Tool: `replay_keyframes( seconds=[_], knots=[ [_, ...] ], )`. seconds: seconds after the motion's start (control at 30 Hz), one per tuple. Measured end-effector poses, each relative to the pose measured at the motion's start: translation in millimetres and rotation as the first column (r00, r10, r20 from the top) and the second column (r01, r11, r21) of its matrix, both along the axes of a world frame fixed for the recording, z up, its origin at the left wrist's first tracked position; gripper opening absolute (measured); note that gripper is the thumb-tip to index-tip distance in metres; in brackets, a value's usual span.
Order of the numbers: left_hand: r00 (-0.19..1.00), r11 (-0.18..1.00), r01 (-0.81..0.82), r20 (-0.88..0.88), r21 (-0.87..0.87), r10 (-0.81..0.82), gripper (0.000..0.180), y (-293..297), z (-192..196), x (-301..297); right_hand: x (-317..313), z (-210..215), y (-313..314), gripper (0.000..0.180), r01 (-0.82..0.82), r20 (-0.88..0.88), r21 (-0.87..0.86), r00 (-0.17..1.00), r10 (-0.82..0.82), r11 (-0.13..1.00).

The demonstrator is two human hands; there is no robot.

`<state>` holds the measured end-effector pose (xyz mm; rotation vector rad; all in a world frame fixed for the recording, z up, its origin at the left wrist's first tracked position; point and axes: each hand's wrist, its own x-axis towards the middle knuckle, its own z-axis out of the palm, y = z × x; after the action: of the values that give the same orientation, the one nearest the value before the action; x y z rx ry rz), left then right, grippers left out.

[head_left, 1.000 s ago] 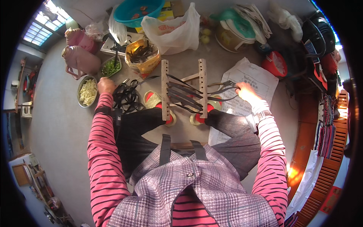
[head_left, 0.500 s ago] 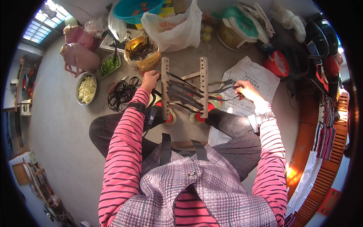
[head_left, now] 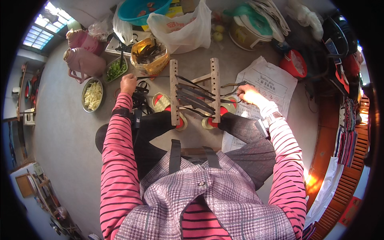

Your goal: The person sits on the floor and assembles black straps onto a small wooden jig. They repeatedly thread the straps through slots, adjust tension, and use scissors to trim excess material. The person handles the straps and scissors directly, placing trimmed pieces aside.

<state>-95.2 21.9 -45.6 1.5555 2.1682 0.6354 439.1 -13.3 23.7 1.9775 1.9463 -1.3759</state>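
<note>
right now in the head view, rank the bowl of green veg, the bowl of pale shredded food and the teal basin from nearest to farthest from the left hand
From the left hand:
1. Bowl of green veg, just up and left of it.
2. Bowl of pale shredded food, further out to the left.
3. Teal basin, far up at the top edge.

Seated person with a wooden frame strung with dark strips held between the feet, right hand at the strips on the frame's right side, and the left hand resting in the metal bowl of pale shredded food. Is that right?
One detail is wrong. In the head view the left hand is not in the metal bowl of pale shredded food; it is at the pile of dark strips on the floor beside the wooden frame. The right hand is at the strips on the frame's right side, as stated.
</note>
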Motion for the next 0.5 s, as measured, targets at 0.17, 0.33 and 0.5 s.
replay_keyframes(
  seconds=[0.17, 0.33, 0.5],
  knots=[
    [0.994, 0.993, -0.105, 0.017, -0.057, 0.107, 0.022, 4, 1, -30, -9, -3, -3, 0.019, -0.009, -0.064, -0.025, 0.998, 0.007, 1.0],
    [0.977, 0.974, -0.209, 0.015, -0.089, 0.211, 0.023, 7, -5, -55, -21, -5, -5, 0.019, -0.034, -0.159, -0.006, 0.987, 0.033, 0.999],
    [0.953, 0.965, -0.251, -0.197, -0.081, 0.231, 0.021, 5, 2, -65, -31, -11, -5, 0.015, -0.031, -0.173, -0.059, 0.985, 0.02, 0.998]
  ],
)
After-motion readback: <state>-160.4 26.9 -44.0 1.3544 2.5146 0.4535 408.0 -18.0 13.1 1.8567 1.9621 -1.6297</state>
